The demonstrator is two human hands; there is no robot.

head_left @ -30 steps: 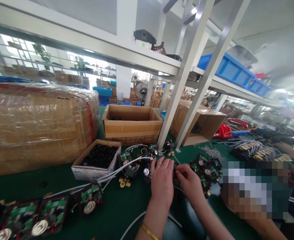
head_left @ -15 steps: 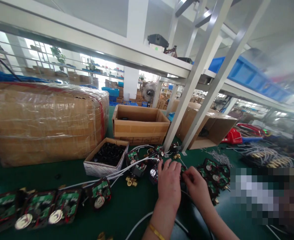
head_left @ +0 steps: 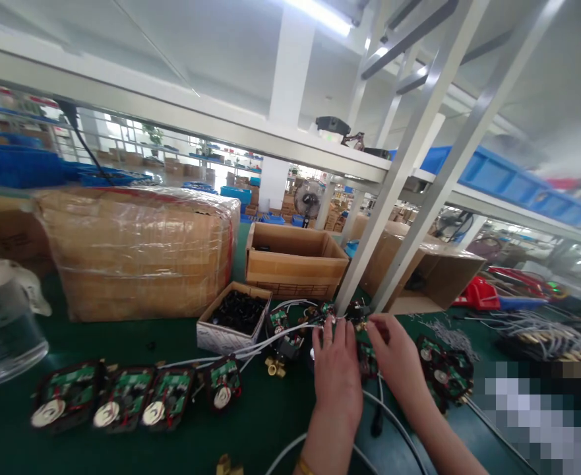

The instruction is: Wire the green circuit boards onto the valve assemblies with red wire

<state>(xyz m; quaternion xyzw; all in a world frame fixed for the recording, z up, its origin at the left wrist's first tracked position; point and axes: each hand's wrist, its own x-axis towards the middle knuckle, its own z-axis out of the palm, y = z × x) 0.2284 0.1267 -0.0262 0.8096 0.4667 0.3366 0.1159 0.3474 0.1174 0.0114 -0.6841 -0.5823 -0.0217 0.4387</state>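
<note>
My left hand lies over a cluster of circuit-board units, its fingers stretched forward and close together; its fingertips partly hide the parts beneath. My right hand is closed in a pinch close to a brass fitting by the shelf post; what its fingers hold, if anything, is hidden. Between the hands shows a dark-framed circuit-board unit. Left of them stands another board unit with a brass valve fitting. Grey cables curve beneath my wrists, near a black connector.
Several open board units with round discs line the left. A small box of black parts sits behind, near a cardboard box. Shelf posts rise ahead. More board units lie right. A clear jug stands far left.
The view has shifted left and up, bringing the jug into sight. My right hand has moved forward toward the brass fitting, uncovering the board unit between my hands. My left hand stays over the cluster.
</note>
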